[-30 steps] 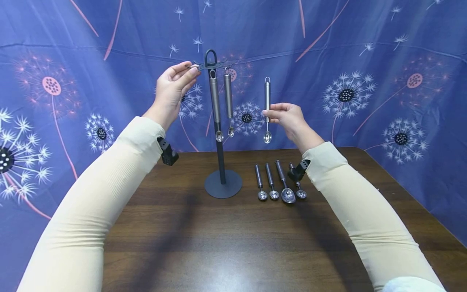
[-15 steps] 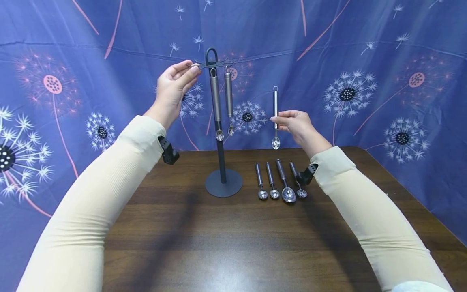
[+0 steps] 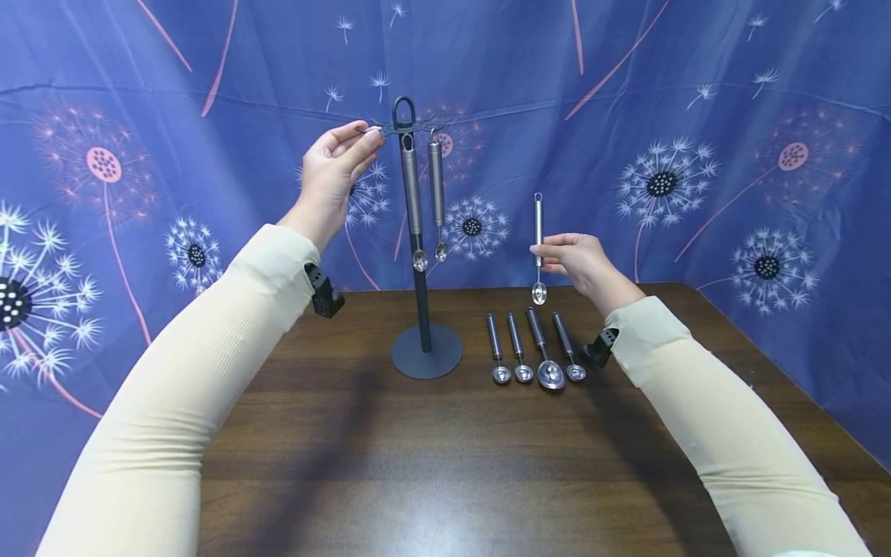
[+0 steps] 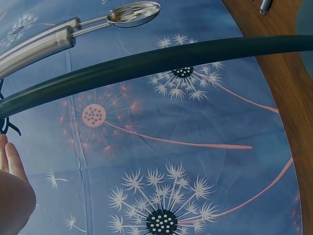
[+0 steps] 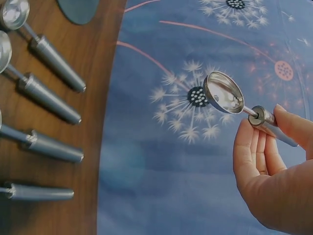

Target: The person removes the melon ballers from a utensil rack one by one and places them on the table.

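Observation:
My right hand (image 3: 581, 259) pinches a steel melon baller (image 3: 538, 220) by the lower handle, between thumb and fingers. It hangs upright in the air, loop up and small round bowl down, right of the stand. The right wrist view shows its shiny bowl (image 5: 224, 93) up close. My left hand (image 3: 334, 166) pinches a hook arm at the top left of a black stand (image 3: 421, 302). Two melon ballers hang from that stand, one in front of the post (image 3: 411, 186) and one to its right (image 3: 436, 182). In the left wrist view, only part of my left hand (image 4: 14, 196) shows.
Several steel scoops lie side by side on the brown wooden table (image 3: 418, 449), below my right hand; one (image 3: 550, 374) has a larger bowl. The stand's round base (image 3: 427, 360) is left of them. A blue dandelion-print cloth (image 3: 557, 93) hangs behind the table.
My right hand has moved down and to the right with the melon baller, away from the stand. My left hand has stayed at the hook arm.

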Action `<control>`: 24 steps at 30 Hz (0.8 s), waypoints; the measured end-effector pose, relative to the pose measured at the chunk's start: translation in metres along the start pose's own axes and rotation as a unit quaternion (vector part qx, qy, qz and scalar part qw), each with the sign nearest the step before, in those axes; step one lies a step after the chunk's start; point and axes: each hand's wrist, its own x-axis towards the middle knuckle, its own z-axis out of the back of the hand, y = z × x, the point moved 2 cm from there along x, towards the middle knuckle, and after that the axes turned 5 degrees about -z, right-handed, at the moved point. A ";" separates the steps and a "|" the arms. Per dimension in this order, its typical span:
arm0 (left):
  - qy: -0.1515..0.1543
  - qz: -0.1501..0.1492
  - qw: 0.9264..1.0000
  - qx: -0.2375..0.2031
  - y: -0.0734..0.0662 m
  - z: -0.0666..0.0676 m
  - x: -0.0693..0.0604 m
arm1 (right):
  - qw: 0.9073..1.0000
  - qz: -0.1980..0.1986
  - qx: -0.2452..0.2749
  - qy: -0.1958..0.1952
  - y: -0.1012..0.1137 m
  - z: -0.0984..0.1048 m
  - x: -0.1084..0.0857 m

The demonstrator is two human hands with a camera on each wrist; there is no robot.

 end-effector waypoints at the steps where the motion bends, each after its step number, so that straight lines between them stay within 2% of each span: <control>1: 0.001 0.000 1.000 0.002 0.001 0.000 0.000 | 1.000 -0.004 -0.002 0.000 -0.002 0.001 0.001; 8: 0.000 -0.001 1.000 -0.006 0.002 0.000 0.001 | 1.000 -0.020 -0.007 -0.006 -0.016 0.011 0.006; 16: 0.001 -0.004 1.000 -0.008 0.000 0.000 0.001 | 0.999 -0.043 0.017 0.006 -0.027 0.025 0.008; 24: 0.002 -0.004 1.000 -0.010 0.001 0.000 0.001 | 0.998 -0.055 -0.012 0.003 -0.048 0.043 0.014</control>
